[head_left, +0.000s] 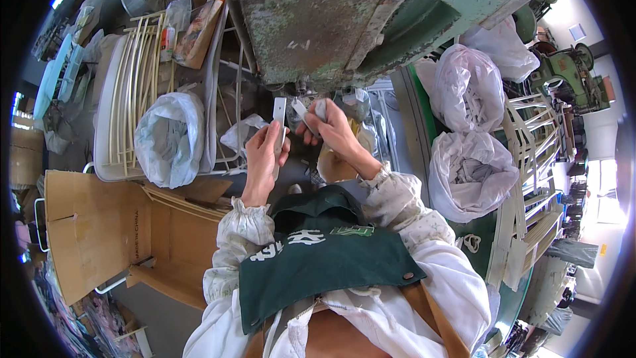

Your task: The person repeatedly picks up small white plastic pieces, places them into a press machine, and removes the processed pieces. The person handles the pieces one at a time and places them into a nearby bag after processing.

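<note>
My left hand [263, 159] is closed around a flat, pale metal strip [280, 113] with a small hole near its top end. The strip stands almost upright, its lower part hidden by the fingers. To its right, my right hand [336, 134] pinches another short pale flat piece [300, 107], tilted toward the strip; the two look apart. The fingers cover much of this second piece. Both hands are just below the worn green machine [318, 23], in front of its lower edge. White patterned sleeves cover my forearms, and a dark green apron [324, 245] hangs over my front.
A white plastic bag [169, 139] with pale pieces stands at left, beside long thin strips [136, 93]. An open cardboard box [99, 232] is at lower left. At right are two bags, one holding flat pieces [474, 169], and more long strips [533, 179] on a green surface.
</note>
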The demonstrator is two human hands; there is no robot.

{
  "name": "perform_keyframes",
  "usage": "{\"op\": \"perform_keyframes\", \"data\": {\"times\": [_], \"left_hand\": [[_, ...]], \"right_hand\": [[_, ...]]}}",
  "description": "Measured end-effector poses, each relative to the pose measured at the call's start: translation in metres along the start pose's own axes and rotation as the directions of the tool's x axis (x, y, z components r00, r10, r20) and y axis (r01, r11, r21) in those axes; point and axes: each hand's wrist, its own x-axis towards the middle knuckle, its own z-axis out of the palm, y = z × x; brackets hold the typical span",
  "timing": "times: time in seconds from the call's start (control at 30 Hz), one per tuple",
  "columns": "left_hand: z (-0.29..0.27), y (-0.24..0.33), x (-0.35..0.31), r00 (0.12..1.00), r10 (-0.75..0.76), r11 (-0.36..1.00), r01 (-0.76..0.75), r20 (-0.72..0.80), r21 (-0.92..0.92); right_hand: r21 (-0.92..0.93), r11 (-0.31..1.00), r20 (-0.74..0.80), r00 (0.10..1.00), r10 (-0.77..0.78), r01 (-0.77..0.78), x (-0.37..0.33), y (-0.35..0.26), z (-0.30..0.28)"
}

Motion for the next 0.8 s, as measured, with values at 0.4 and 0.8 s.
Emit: {"op": "perform_keyframes", "data": {"times": [0.4,0.8], "left_hand": [[-0.013,-0.006,-0.006,0.999,-0.021,0.999,0.020,0.026,0.039],[-0.022,0.006,-0.009,0.997,0.055,0.988,-0.046,-0.053,0.146]], "right_hand": [[-0.976,0.082,0.144,0.886,-0.440,0.200,0.171,0.156,-0.090],[-0.340,0.857,0.127,0.922,-0.367,0.388,0.127,0.103,-0.089]]}}
